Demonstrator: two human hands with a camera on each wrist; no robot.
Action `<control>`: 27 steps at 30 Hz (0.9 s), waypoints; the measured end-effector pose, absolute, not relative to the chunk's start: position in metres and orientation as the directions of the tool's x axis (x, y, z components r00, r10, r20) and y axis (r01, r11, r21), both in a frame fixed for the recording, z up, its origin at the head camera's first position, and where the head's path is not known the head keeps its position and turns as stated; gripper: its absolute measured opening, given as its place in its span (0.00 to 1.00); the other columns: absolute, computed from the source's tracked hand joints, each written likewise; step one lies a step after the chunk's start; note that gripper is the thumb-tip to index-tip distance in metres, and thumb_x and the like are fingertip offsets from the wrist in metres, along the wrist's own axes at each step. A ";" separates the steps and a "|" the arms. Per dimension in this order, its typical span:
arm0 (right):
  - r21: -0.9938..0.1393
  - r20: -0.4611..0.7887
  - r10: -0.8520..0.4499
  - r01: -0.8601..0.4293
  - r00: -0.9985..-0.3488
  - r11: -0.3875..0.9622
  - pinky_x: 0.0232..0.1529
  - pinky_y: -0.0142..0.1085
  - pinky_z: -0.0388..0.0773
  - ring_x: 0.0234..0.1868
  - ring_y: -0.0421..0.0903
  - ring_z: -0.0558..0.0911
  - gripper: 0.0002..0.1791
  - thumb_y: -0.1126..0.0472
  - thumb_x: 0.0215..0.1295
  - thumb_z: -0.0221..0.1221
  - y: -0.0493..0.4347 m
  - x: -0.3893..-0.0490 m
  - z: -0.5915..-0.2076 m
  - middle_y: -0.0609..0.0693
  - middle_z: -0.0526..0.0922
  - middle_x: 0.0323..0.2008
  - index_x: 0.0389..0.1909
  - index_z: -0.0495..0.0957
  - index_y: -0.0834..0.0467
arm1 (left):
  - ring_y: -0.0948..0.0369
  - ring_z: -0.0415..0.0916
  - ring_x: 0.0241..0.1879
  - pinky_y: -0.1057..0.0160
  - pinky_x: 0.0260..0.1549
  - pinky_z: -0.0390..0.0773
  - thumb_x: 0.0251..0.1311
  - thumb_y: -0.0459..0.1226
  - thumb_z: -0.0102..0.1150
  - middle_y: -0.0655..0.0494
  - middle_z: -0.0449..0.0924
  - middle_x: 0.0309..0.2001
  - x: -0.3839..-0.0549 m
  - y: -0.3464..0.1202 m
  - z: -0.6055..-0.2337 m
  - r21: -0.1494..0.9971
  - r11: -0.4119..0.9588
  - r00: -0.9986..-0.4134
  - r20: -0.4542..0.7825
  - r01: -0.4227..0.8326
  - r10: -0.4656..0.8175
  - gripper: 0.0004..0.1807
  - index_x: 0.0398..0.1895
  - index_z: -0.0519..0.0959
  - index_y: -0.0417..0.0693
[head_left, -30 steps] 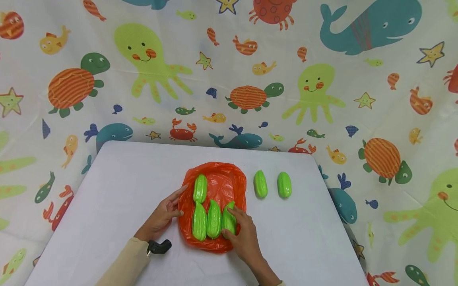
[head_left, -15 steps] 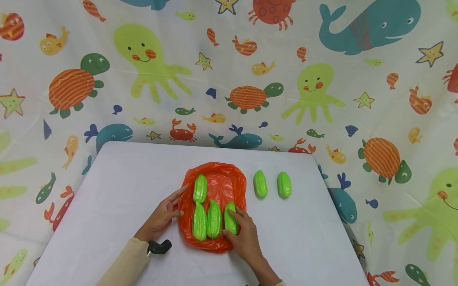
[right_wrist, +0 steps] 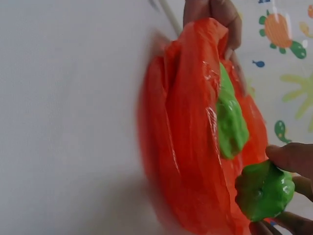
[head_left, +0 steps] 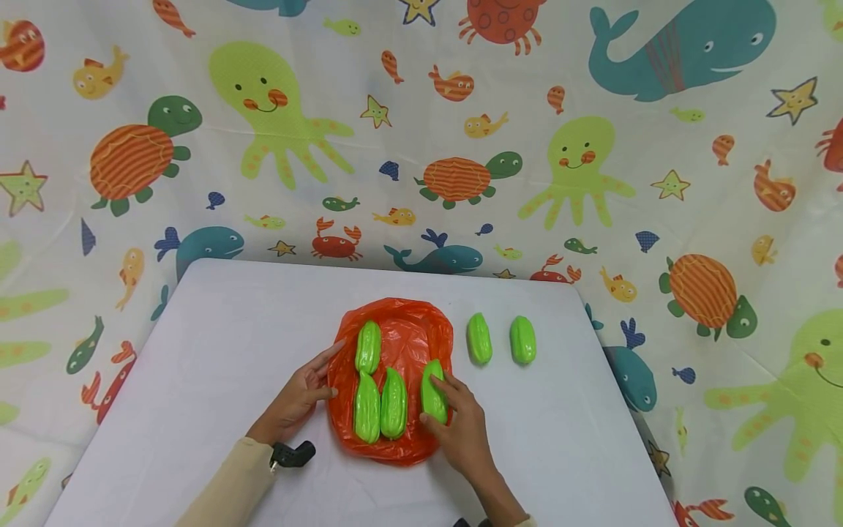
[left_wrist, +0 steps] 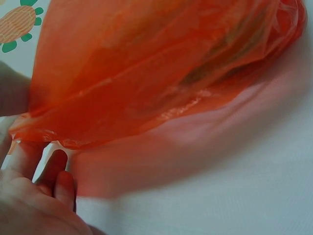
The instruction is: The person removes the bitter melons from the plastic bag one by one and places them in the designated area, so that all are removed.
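A red plastic bag point(head_left: 407, 344) lies spread open on the white table. My left hand point(head_left: 299, 395) holds its left edge; in the left wrist view the thumb and the fingers point(left_wrist: 27, 159) are on either side of the thin plastic. My right hand point(head_left: 464, 428) grips a bright green ridged toy gourd point(head_left: 432, 394) above the bag's right side, seen end-on as the green gourd point(right_wrist: 264, 191) in the right wrist view. Inside the bag lie an upper left gourd point(head_left: 368, 347), a lower left gourd point(head_left: 366, 410) and a middle gourd point(head_left: 393, 404).
Two more green gourds, a nearer one point(head_left: 479, 340) and a farther one point(head_left: 523, 341), lie on the table right of the bag. The white table point(head_left: 250, 315) ends in front of a curtain point(head_left: 395, 146) printed with sea animals. A black strap device point(head_left: 293, 454) sits on my left wrist.
My right hand has moved right and slightly away from me with its gourd, widening the gap to the middle gourd. The left hand stays at the bag's edge.
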State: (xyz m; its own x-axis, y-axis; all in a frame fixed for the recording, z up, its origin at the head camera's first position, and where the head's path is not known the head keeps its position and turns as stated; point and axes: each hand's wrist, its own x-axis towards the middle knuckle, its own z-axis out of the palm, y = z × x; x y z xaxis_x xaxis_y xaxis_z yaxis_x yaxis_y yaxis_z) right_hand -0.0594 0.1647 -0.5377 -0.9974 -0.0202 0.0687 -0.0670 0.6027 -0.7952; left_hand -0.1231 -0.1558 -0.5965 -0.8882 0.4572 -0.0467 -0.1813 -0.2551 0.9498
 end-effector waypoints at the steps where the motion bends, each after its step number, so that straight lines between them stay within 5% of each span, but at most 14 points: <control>1: -0.798 0.064 -0.011 -0.058 -0.998 0.600 0.66 0.52 0.83 0.74 0.59 0.76 0.39 0.64 0.57 0.78 0.166 -0.060 -0.537 0.57 0.73 0.76 0.71 0.79 0.49 | 0.71 0.71 0.73 0.67 0.66 0.79 0.67 0.20 0.57 0.34 0.46 0.86 -0.123 -0.156 -0.597 0.950 -0.256 -0.887 -0.043 -0.178 0.459 0.49 0.88 0.47 0.48; 27: -0.757 -0.008 0.152 0.106 -0.988 0.645 0.66 0.52 0.83 0.77 0.60 0.72 0.41 0.66 0.57 0.77 0.221 -0.060 -0.550 0.55 0.71 0.78 0.73 0.78 0.46 | 0.74 0.70 0.72 0.70 0.66 0.78 0.66 0.21 0.58 0.39 0.48 0.86 -0.122 -0.156 -0.593 0.948 -0.232 -0.894 -0.100 -0.220 0.438 0.50 0.88 0.50 0.51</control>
State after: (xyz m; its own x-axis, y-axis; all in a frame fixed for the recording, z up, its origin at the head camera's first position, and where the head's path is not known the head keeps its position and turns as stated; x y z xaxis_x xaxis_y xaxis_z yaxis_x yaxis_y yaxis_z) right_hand -0.0604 0.2208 -0.5501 -0.9883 0.1524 -0.0080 0.1056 0.6449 -0.7569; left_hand -0.1222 -0.1557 -0.5934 -0.8935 0.4376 -0.1005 -0.2200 -0.2315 0.9476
